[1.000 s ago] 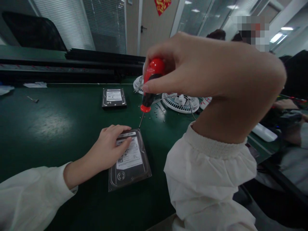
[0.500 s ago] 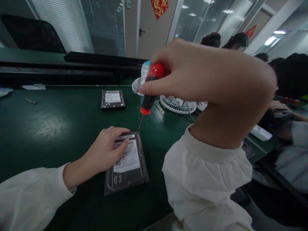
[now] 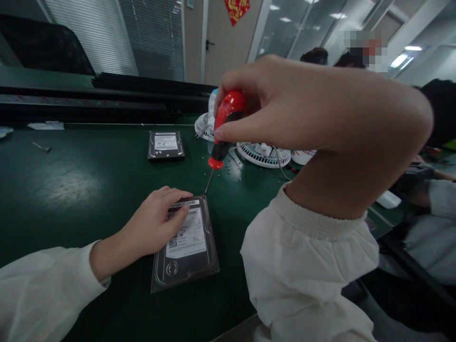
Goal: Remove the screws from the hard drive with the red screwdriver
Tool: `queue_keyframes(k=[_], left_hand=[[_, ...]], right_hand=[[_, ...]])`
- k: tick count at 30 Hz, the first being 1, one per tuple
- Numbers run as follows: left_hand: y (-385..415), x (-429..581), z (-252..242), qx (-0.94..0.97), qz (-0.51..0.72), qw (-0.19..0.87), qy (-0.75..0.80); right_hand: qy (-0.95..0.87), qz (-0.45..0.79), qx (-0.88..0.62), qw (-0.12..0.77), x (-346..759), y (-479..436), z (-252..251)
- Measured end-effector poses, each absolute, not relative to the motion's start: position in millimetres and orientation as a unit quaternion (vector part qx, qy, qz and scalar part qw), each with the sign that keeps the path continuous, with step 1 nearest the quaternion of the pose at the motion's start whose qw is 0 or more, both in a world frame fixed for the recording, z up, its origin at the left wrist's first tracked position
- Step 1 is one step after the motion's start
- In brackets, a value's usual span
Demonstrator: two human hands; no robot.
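My right hand (image 3: 270, 104) is closed round a screwdriver (image 3: 221, 151) with a red and black handle. The screwdriver leans slightly, and the tip of its thin shaft meets the far right corner of a hard drive (image 3: 192, 266). The drive lies flat on the green table, its white label facing up. Across the drive's far left part rests my left hand (image 3: 153, 221), fingers stretched out over the far edge and thumb on the label. The screw head under the tip is too small to make out.
Farther back lies a second hard drive (image 3: 166, 146). Several small screws (image 3: 229, 171) are scattered beyond the screwdriver. White fan parts (image 3: 263, 156) with a cable sit behind my right hand. A small metal piece (image 3: 42, 147) lies at left. Another person's sleeve (image 3: 432, 213) shows at right.
The red and black handle has turned a little in my right hand, and the wrist has swung slightly to the right. The tip stays at the drive's corner. My left hand keeps its place.
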State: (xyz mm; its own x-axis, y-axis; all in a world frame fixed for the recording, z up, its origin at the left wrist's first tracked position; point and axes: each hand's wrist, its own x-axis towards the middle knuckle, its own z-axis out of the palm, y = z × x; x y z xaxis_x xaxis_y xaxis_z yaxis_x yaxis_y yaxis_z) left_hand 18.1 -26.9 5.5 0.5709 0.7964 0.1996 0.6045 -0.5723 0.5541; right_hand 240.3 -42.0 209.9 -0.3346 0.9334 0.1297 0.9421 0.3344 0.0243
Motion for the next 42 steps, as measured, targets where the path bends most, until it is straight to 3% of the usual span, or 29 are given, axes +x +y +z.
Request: queue_keyframes(k=[36,42], left_hand=[[-27.4,22.4,10.6,0.879,0.208,0.208,0.376],[-27.0,21.8,10.6,0.881,0.203,0.208,0.373]], right_hand=[[-0.791,-0.041,-0.609,0.031,234.3,-45.8,212.1],[-0.827,-0.04,-0.559,0.043,237.2,-46.9,212.9]])
